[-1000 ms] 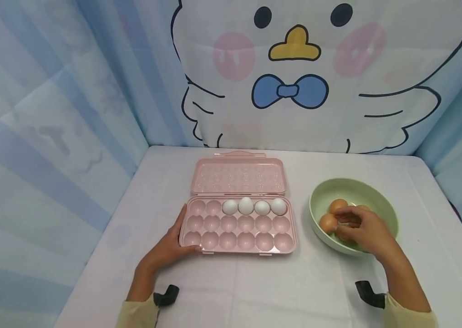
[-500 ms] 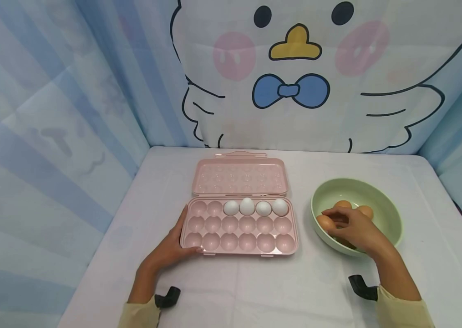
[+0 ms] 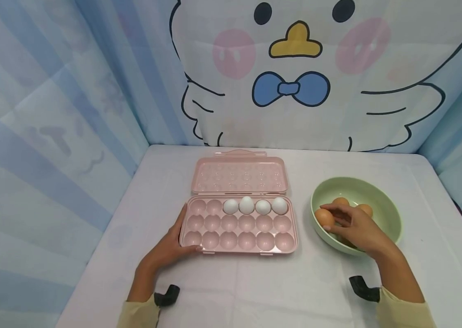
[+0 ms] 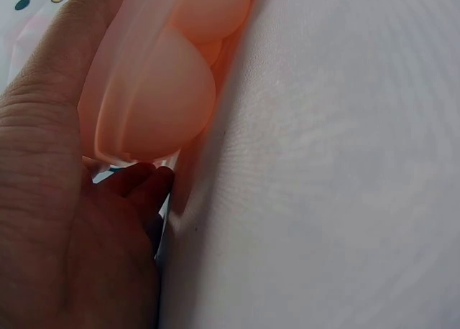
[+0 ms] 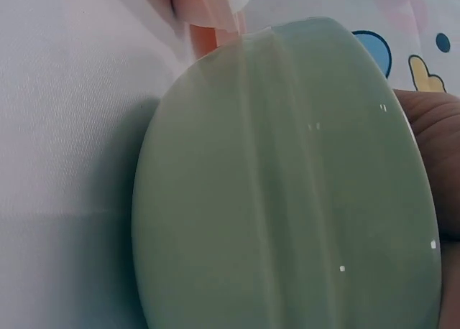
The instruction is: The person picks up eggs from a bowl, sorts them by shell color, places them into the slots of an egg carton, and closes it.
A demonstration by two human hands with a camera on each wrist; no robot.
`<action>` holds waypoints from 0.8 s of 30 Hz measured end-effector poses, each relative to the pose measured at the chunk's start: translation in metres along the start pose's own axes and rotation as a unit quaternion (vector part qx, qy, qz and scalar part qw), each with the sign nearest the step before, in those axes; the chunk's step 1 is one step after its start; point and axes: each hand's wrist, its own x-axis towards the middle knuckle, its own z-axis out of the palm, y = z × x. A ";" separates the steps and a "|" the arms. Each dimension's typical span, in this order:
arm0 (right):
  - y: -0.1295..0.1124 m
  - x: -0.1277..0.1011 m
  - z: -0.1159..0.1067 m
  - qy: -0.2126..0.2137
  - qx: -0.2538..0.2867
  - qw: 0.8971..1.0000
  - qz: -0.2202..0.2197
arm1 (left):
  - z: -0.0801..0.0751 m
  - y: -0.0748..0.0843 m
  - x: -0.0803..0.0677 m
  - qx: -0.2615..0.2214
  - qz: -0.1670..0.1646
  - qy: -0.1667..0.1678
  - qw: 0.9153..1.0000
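Head view: a pink egg carton [image 3: 246,223] lies open on the white table [image 3: 255,291], its lid [image 3: 239,175] folded back behind the cups; four white eggs [image 3: 246,206] occupy the right-hand four cups of the back row. The left hand [image 3: 175,241] grips the carton's near left corner, thumb along the front edge and fingers against the left side. To the right, a green bowl [image 3: 387,214] stands near the carton but apart from it. Inside the bowl, the right hand [image 3: 357,230] pinches a brown egg [image 3: 323,216] between thumb and fingers beside the left rim; two further brown eggs [image 3: 365,209] show beyond the hand. A backdrop [image 3: 296,125] with a printed cartoon figure hangs behind the table. Left wrist view: the left hand lies close around the carton's end, with rounded cup undersides visible and fingertips low beside the tabletop. Right wrist view: the bowl's outer wall fills the centre; part of the right hand appears past the rim, its fingertips hidden, and a piece of the carton shows at the top.
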 end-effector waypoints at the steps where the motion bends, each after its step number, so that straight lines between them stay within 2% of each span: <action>1: 0.001 0.000 0.000 -0.001 0.007 1.000 -0.013 | 0.000 0.000 0.000 0.000 -0.001 0.000 1.000; 4: 0.003 0.000 0.000 -0.004 0.019 0.999 -0.040 | 0.000 -0.001 0.000 0.001 -0.006 -0.001 1.000; 9: 0.000 0.000 0.000 0.011 0.024 0.999 -0.046 | -0.001 -0.001 0.001 0.001 -0.003 -0.004 1.000; 17: -0.013 0.002 0.009 0.064 0.079 0.993 -0.052 | -0.003 0.003 0.001 -0.007 0.003 -0.005 1.000; 24: -0.035 0.006 0.026 0.060 0.146 0.983 -0.098 | -0.002 0.001 0.002 -0.007 0.005 -0.006 1.000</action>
